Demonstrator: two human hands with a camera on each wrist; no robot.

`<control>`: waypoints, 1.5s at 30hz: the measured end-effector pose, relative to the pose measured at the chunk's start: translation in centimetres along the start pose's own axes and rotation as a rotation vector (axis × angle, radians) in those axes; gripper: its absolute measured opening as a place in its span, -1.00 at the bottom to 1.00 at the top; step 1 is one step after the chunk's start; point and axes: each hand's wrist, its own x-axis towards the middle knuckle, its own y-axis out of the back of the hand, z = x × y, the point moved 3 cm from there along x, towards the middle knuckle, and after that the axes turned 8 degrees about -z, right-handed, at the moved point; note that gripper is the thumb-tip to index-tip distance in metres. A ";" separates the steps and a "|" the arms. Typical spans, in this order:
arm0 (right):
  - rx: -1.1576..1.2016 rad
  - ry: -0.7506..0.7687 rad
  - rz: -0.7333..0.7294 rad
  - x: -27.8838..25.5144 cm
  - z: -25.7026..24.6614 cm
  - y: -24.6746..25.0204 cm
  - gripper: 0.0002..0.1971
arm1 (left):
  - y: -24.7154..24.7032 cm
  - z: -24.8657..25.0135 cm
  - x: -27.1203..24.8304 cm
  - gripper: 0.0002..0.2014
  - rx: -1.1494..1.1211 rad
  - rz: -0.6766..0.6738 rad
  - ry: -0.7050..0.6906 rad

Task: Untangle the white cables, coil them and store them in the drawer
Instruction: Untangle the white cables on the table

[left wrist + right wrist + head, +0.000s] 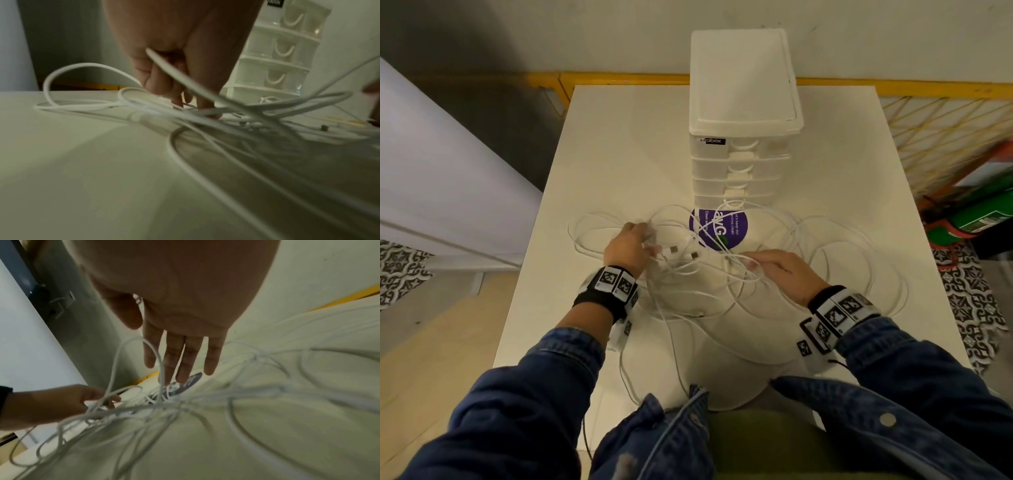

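A tangle of thin white cables [688, 265] spreads over the middle of the white table [626, 144], with USB plugs [674, 250] showing in it. My left hand [650, 240] grips a strand at the tangle's left side; in the left wrist view the cable [176, 71] runs through its curled fingers [160, 84]. My right hand [753, 262] hovers over the right part with straight, spread fingers [211, 360]; a cable loop [123, 353] lies across the index finger. The white drawer tower [743, 164] stands behind the tangle, all drawers closed.
A round purple sticker [736, 226] lies on the table in front of the tower, partly under cables. A yellow lattice rail [935, 130] and a green and orange object [979, 216] are off the right edge. A white cabinet [431, 171] stands at the left.
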 end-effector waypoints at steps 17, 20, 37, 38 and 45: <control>-0.871 -0.196 -0.192 11.1 -4.4 -4.1 -0.41 | 2.3 -0.8 -2.7 -0.64 -0.244 0.069 -0.003; -0.914 -0.135 -0.145 10.7 -4.2 -4.4 -0.55 | 3.1 0.2 -2.2 -0.58 -0.226 0.187 -0.141; -0.485 -0.064 0.032 7.7 -3.5 -5.4 -0.72 | 0.4 2.6 1.0 -0.65 0.334 -0.283 -0.099; -0.508 -0.054 0.046 7.7 -3.4 -5.5 -0.79 | 0.2 2.7 0.9 -0.66 0.358 -0.290 -0.109; -0.674 0.279 0.026 6.4 -4.3 -5.9 -0.87 | 0.2 2.4 0.7 -0.67 0.143 -0.196 -0.075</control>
